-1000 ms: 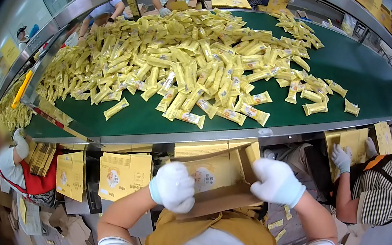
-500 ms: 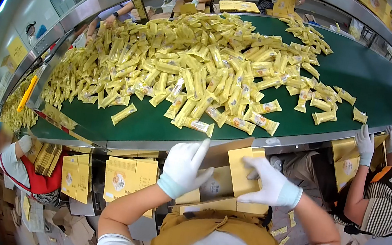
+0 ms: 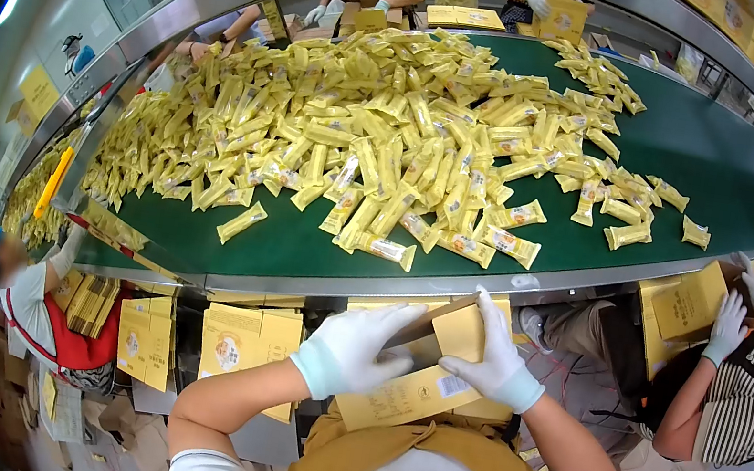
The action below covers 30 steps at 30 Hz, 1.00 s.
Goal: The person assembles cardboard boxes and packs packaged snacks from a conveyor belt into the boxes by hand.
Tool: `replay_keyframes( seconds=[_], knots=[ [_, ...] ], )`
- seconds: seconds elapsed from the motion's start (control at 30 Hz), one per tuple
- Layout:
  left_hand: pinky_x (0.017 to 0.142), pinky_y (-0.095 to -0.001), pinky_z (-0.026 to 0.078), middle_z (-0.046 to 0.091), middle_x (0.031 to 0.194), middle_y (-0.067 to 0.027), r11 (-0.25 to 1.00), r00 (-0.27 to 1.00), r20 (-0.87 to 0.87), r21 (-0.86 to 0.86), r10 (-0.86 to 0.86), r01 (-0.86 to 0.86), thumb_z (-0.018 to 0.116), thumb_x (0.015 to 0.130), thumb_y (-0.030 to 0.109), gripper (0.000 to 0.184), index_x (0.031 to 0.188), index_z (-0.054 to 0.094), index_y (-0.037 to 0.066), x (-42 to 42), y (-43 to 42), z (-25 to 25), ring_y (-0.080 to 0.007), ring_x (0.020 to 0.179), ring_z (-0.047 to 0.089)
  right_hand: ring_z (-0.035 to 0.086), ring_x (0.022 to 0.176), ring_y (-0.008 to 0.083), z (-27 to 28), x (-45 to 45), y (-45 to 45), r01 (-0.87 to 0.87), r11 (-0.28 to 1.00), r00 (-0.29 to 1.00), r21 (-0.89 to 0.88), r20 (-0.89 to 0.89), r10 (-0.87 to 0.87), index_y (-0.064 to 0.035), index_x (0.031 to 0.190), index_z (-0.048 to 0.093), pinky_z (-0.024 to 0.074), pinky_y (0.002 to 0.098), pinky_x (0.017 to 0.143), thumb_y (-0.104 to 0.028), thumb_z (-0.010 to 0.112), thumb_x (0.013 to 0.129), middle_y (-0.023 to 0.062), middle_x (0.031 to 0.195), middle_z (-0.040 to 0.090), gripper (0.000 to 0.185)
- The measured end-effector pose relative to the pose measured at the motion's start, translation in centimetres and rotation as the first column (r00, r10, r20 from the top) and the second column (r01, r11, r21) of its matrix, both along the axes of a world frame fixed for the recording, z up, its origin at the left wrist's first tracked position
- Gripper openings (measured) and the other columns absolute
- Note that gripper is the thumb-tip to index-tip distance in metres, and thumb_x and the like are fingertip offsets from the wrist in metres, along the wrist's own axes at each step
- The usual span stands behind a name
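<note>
Both white-gloved hands are on a yellow cardboard box (image 3: pixel 402 399) held in front of my chest, short of the belt's near edge. The box is partly unfolded, with an opening at its top and a barcode on the side facing me. My left hand (image 3: pixel 357 348) grips its left side, thumb toward the opening. At the right end, my right hand (image 3: pixel 496 360) holds the box by its wall and a raised flap (image 3: pixel 460 332), one finger pointing up. The box's inside is mostly hidden.
Beyond the metal edge, a green conveyor belt (image 3: pixel 707 147) carries a large heap of yellow wrapped snack packets (image 3: pixel 389 150). Flat yellow cartons (image 3: pixel 226 349) stand to my left. A co-worker in stripes (image 3: pixel 740 393) handles a box on the right; another in red (image 3: pixel 83 339) works at left.
The box has turned, bringing its barcode side toward me. My left hand has closed onto its side. The right co-worker's hand has dropped from the belt to a box; the left co-worker reaches beltward.
</note>
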<state>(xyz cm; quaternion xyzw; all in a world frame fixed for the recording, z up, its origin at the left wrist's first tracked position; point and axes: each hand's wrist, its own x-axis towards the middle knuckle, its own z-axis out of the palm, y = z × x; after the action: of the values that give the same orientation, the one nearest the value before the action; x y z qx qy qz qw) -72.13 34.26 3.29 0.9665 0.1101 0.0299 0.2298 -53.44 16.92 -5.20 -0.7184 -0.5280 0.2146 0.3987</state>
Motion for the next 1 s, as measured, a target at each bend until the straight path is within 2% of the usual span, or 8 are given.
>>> replay_keyframes(
  seconds=[0.23, 0.4, 0.57, 0.7, 0.77, 0.83, 0.9, 1.0],
  knots=[
    [0.077, -0.0372, 0.056, 0.058, 0.134, -0.0158, 0.953, 0.997, 0.053, 0.302, -0.048, 0.029, 0.064, 0.085, 0.008, 0.059, 0.141, 0.049, 0.01, -0.6, -1.7, -4.6, -0.0315, 0.097, 0.066, 0.036, 0.142, 0.039, -0.9, 0.0, 0.3, 0.059, 0.989, 0.99, 0.136, -0.138, -0.04, -0.0023, 0.142, 0.038, 0.03, 0.0427, 0.119, -0.022, 0.087, 0.074, 0.0263, 0.151, 0.035, 0.086],
    [0.11, -0.0721, 0.015, 0.021, 0.153, -0.0417, 0.985, 0.981, -0.185, 0.146, -0.059, 0.087, 0.07, 0.072, 0.069, 0.108, 0.155, 0.034, 0.01, -1.1, -3.4, -3.6, -0.0583, 0.145, 0.018, 0.042, 0.136, 0.0401, -0.6, -0.8, 0.0, 0.033, 0.969, 0.995, 0.247, 0.086, -0.055, -0.0058, 0.117, 0.056, 0.035, 0.0447, 0.115, -0.02, 0.085, 0.073, 0.0237, 0.143, 0.045, 0.054],
    [0.109, -0.067, 0.023, 0.024, 0.152, -0.0415, 0.954, 0.95, -0.312, 0.288, 0.01, 0.085, 0.071, 0.068, 0.071, 0.116, 0.158, 0.029, 0.012, 0.2, -4.3, -3.4, -0.0574, 0.139, 0.027, 0.045, 0.132, 0.042, -0.3, -1.2, 1.5, -0.041, 0.987, 0.923, 0.153, 0.385, -0.021, -0.0059, 0.114, 0.059, 0.0391, 0.0459, 0.11, -0.02, 0.08, 0.074, 0.0232, 0.136, 0.052, 0.047],
    [0.109, -0.0599, 0.03, 0.03, 0.148, -0.0415, 0.961, 0.963, -0.269, 0.268, 0.013, 0.062, 0.073, 0.066, 0.064, 0.116, 0.157, 0.028, 0.008, 0.4, -4.0, -2.8, -0.0566, 0.13, 0.039, 0.048, 0.133, 0.0364, -1.9, 1.2, 0.8, -0.044, 0.938, 0.968, 0.344, -0.218, 0.125, -0.0027, 0.126, 0.055, 0.0374, 0.0447, 0.113, -0.03, 0.072, 0.087, 0.0193, 0.138, 0.052, 0.051],
    [0.108, -0.0536, 0.035, 0.035, 0.146, -0.0394, 0.975, 0.998, -0.046, 0.22, 0.043, -0.032, 0.077, 0.065, 0.058, 0.117, 0.157, 0.027, 0.004, -0.6, -2.1, -3.0, -0.0548, 0.125, 0.044, 0.047, 0.135, 0.0336, -3.3, 2.4, -0.3, 0.242, 0.888, 0.523, 0.391, -0.824, 0.22, -0.0006, 0.133, 0.051, 0.0346, 0.044, 0.115, -0.035, 0.064, 0.095, 0.0166, 0.141, 0.051, 0.053],
    [0.111, -0.0476, 0.036, 0.035, 0.15, -0.033, 0.982, 0.986, 0.085, -0.134, 0.143, -0.131, 0.08, 0.066, 0.044, 0.117, 0.158, 0.021, 0.001, -1.6, 0.6, -2.0, -0.0453, 0.134, 0.043, 0.049, 0.135, 0.0267, -3.7, 3.2, -1.7, 0.455, 0.841, 0.605, 0.293, -0.795, -0.05, 0.0026, 0.139, 0.046, 0.0367, 0.0411, 0.115, -0.043, 0.05, 0.103, 0.0169, 0.145, 0.048, 0.058],
    [0.113, -0.0434, 0.037, 0.037, 0.152, -0.0278, 0.876, 0.886, 0.338, -0.461, 0.317, -0.137, 0.08, 0.069, 0.036, 0.113, 0.157, 0.02, -0.002, -2.7, 3.3, -5.6, -0.0386, 0.136, 0.046, 0.048, 0.135, 0.0318, -5.9, 2.9, -2.3, 0.469, 0.864, 0.71, 0.182, -0.66, -0.245, 0.0039, 0.142, 0.044, 0.0364, 0.0392, 0.115, -0.035, 0.048, 0.104, 0.0192, 0.144, 0.049, 0.054],
    [0.114, -0.0418, 0.04, 0.04, 0.154, -0.0189, 0.027, 0.897, 0.152, -0.988, 0.415, 0.155, 0.066, 0.088, 0.033, 0.087, 0.157, 0.024, 0.002, -3.0, 1.0, -9.4, -0.0329, 0.136, 0.048, 0.051, 0.131, 0.0377, -6.4, 1.8, -2.2, 0.398, 0.908, 0.88, 0.132, -0.337, -0.336, 0.0048, 0.148, 0.035, 0.0384, 0.0396, 0.112, -0.028, 0.05, 0.102, 0.0234, 0.138, 0.053, 0.058]
  ],
)
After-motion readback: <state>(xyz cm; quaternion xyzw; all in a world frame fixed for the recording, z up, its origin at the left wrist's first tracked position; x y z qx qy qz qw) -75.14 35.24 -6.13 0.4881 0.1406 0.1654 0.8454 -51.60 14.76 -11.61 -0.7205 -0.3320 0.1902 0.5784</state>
